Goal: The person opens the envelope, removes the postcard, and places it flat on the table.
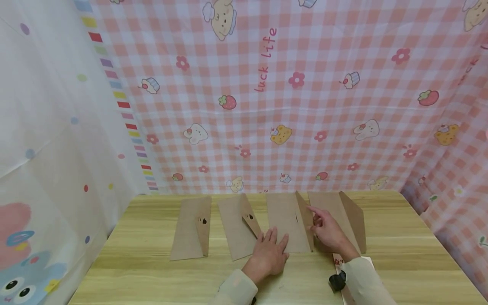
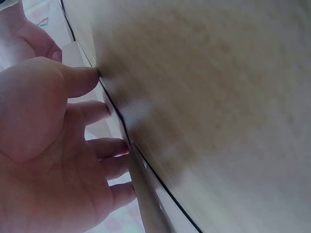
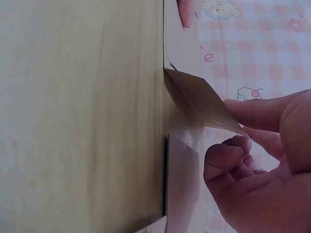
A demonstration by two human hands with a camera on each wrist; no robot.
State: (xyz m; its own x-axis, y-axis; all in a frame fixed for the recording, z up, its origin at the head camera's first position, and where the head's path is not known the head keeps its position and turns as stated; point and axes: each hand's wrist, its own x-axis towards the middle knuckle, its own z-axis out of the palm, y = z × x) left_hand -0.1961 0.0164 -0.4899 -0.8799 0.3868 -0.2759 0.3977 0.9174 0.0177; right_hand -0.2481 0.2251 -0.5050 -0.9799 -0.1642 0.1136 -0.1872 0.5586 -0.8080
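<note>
Four brown paper envelopes lie side by side on the table. My left hand (image 1: pixel 269 253) rests on the lower left part of the third envelope (image 1: pixel 281 212), fingers spread; in the left wrist view the left hand (image 2: pixel 63 145) shows its palm side. The third envelope's raised flap (image 3: pixel 204 99) has my right hand (image 1: pixel 328 231) at its outer edge. In the right wrist view the right hand (image 3: pixel 262 160) has its index finger against that edge and its thumb curled near the flap's corner. The fourth envelope (image 1: pixel 329 203) is beside it, its flap (image 1: pixel 354 222) also standing up.
At the left are the first envelope (image 1: pixel 187 228) and second envelope (image 1: pixel 232 228), their flaps partly folded over, with small dark marks. A card with red print (image 1: pixel 337 259) lies under my right forearm. A checked cloth (image 1: pixel 263 127) hangs behind the table (image 1: pixel 126 262).
</note>
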